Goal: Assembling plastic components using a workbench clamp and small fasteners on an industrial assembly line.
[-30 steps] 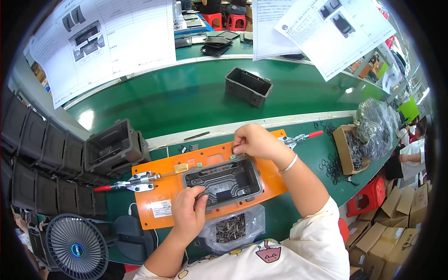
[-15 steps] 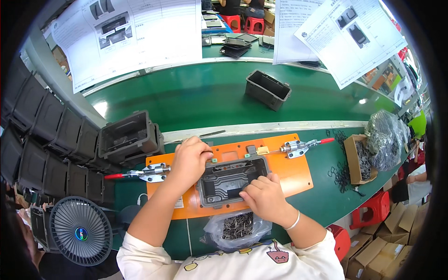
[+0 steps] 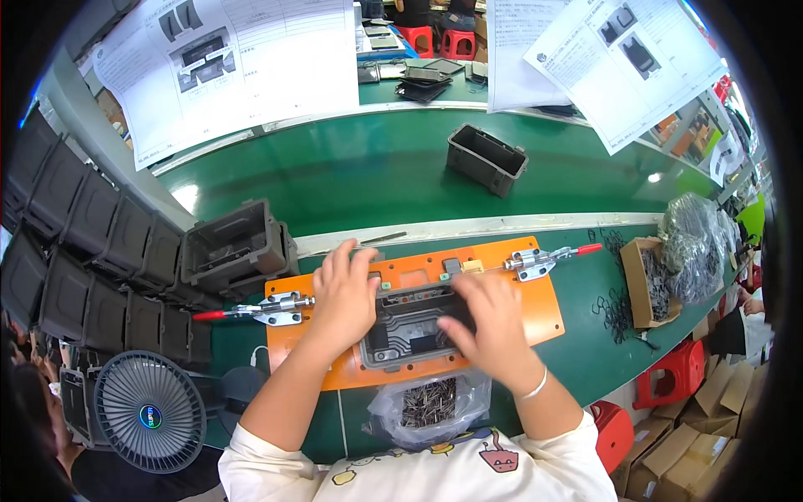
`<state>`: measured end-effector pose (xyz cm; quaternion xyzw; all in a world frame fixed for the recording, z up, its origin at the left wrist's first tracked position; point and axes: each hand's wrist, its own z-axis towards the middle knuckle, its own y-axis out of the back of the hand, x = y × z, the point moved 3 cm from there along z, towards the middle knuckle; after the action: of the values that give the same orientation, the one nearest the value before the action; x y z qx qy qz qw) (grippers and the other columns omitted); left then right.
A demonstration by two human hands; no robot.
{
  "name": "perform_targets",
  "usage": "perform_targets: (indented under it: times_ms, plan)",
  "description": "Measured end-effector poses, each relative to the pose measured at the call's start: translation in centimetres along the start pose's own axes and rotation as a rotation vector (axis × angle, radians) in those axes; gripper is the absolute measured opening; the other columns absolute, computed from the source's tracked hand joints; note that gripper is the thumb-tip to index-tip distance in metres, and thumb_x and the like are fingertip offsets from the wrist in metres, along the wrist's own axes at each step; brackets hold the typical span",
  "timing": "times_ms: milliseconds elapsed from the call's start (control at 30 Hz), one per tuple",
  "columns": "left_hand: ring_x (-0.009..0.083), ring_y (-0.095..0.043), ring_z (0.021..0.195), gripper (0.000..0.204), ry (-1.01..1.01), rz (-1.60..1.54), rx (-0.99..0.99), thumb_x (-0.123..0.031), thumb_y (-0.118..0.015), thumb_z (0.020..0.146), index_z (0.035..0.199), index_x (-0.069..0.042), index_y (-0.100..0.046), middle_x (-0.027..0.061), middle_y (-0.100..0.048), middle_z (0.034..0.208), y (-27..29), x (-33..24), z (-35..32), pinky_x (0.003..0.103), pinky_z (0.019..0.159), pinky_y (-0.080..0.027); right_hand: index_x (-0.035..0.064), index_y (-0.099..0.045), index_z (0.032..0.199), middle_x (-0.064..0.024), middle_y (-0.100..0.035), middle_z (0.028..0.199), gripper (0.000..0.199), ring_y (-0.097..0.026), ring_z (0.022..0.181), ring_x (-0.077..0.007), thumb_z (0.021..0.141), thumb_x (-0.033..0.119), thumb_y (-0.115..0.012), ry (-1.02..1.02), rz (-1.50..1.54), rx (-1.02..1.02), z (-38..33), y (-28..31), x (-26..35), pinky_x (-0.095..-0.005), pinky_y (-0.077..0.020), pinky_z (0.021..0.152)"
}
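On the green worktop (image 3: 585, 368) before you, entered item by item:

Orange fixture plate (image 3: 535, 314): lies flat at the near edge of the worktop, with a red-handled toggle clamp (image 3: 255, 309) on its left end and a second toggle clamp (image 3: 544, 259) on its right end.

Dark grey housing (image 3: 410, 330): seated in the middle of the plate, open side up, between your two hands.

Your left hand (image 3: 345, 293): laid palm down on the housing's left rim and the plate beside it, fingers spread and pointing away from you; pressing rather than gripping, nothing enclosed in it.

Your right hand (image 3: 493, 322): resting over the housing's right side, fingers curled onto its upper rim; whether they pinch anything small cannot be told.

Clear bag of small dark screws (image 3: 431, 402): just below the plate, against your chest.

Stack of grey housings (image 3: 230, 247): left of the plate, touching its far corner.

Single housing (image 3: 487, 157): alone on the green conveyor belt (image 3: 335, 171), well apart.

Cardboard box of black rings (image 3: 648, 280) and a plastic bag (image 3: 694, 243): to the right.

Small fan (image 3: 150, 412): lower left
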<state>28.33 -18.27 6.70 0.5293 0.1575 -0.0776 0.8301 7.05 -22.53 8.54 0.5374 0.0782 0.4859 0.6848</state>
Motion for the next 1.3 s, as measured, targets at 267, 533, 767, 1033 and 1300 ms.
perform_targets:
  times_ms: [267,533,767,1033,1300]
  plan:
    - [0.0328,-0.05,0.114,0.03,0.007,-0.138,0.042,-0.009,-0.056,0.087,0.116,-0.008,-0.052,0.0148,-0.054,0.118,0.4,-0.1,-0.2,0.047,0.098,-0.033,0.0063,-0.05,0.132,-0.0183,-0.04,0.143,0.067,-0.034,0.136,-0.0364,0.078,0.038,-0.072,-0.035,-0.231,0.169,0.6,-0.5,-1.4,-0.0578,-0.0261,0.105]
    - [0.0219,-0.055,0.08,0.012,-0.48,-0.093,0.529,-0.01,-0.061,0.068,0.08,-0.008,-0.061,0.0059,-0.053,0.079,2.3,-9.0,-10.9,0.035,0.071,-0.04,0.0052,-0.062,0.078,-0.0088,-0.056,0.079,0.009,-0.062,0.066,-0.0251,0.072,0.011,-0.062,0.164,-0.006,0.574,-6.4,1.0,3.5,-0.0324,-0.0518,0.056]
    - [0.0229,-0.055,0.083,0.008,-0.455,-0.085,0.593,-0.009,-0.058,0.071,0.078,-0.008,-0.062,0.0066,-0.054,0.084,0.7,-8.2,-12.0,0.035,0.073,-0.041,0.0056,-0.062,0.075,-0.0094,-0.056,0.078,0.005,-0.064,0.066,-0.0247,0.071,0.008,-0.06,0.183,0.037,0.614,-7.8,-1.6,3.4,-0.0348,-0.0534,0.056]
    - [0.024,-0.062,0.083,0.016,-0.351,-0.421,0.404,-0.005,-0.067,0.071,0.087,-0.009,-0.067,0.0063,-0.062,0.09,3.1,-6.7,-10.5,0.036,0.071,-0.047,0.0085,-0.067,0.078,-0.0074,-0.061,0.078,0.008,-0.062,0.068,-0.0254,0.072,0.003,-0.066,0.244,0.275,0.152,-2.6,2.0,1.4,-0.0341,-0.0515,0.058]
    - [0.0275,-0.059,0.077,0.011,-0.055,-0.375,-0.179,0.001,-0.07,0.074,0.083,-0.003,-0.065,0.0092,-0.06,0.082,5.3,0.9,-3.3,0.036,0.068,-0.044,0.0029,-0.072,0.083,-0.0096,-0.062,0.079,0.013,-0.061,0.073,-0.0273,0.07,0.002,-0.074,0.118,-0.061,-0.086,3.4,0.9,-5.4,-0.0363,-0.0493,0.063]
